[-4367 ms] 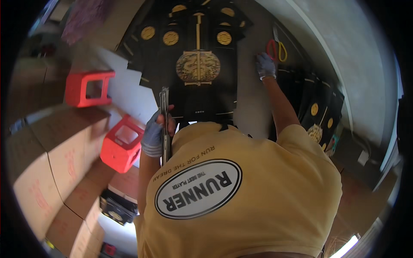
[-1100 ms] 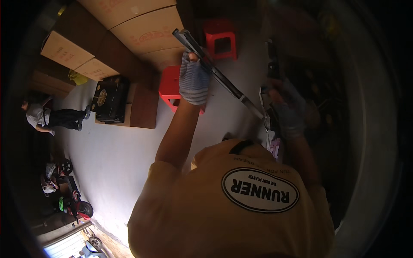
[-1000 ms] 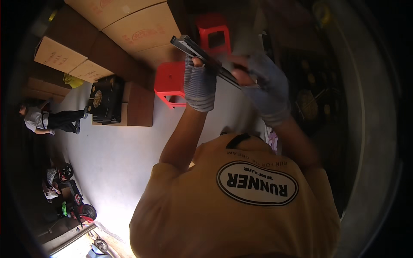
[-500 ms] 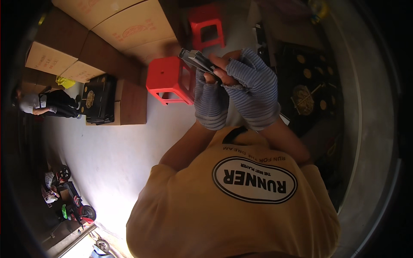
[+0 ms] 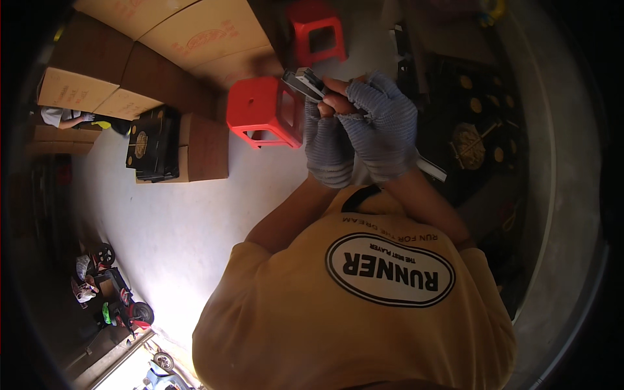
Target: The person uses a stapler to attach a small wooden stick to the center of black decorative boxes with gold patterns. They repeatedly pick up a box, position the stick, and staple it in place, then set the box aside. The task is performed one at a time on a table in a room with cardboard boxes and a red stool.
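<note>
Both hands come together in front of my chest, in grey ribbed gloves that leave the fingertips bare. They hold what looks like a stapler (image 5: 303, 83), black and silver, its end jutting out beyond my fingers to the upper left. My left hand (image 5: 327, 151) is closed round its lower part, largely behind the other hand. My right hand (image 5: 383, 127) is closed over it, with bare fingertips pressed on its near end. The palms hide the rest of it. A slim pale bar (image 5: 431, 169) shows just beside my right wrist.
Red plastic stools (image 5: 253, 107) stand ahead. Large cardboard cartons (image 5: 208, 39) are stacked at upper left, with black printed boxes (image 5: 153, 144) beside them. More black boxes (image 5: 468, 146) lie to the right. A person (image 5: 65, 117) bends at far left; a scooter (image 5: 127, 305) stands at lower left.
My hands and the stapler have tilted slightly, and more of its silver part shows. The person at far left has moved up toward the cartons. The whole view has shifted a little.
</note>
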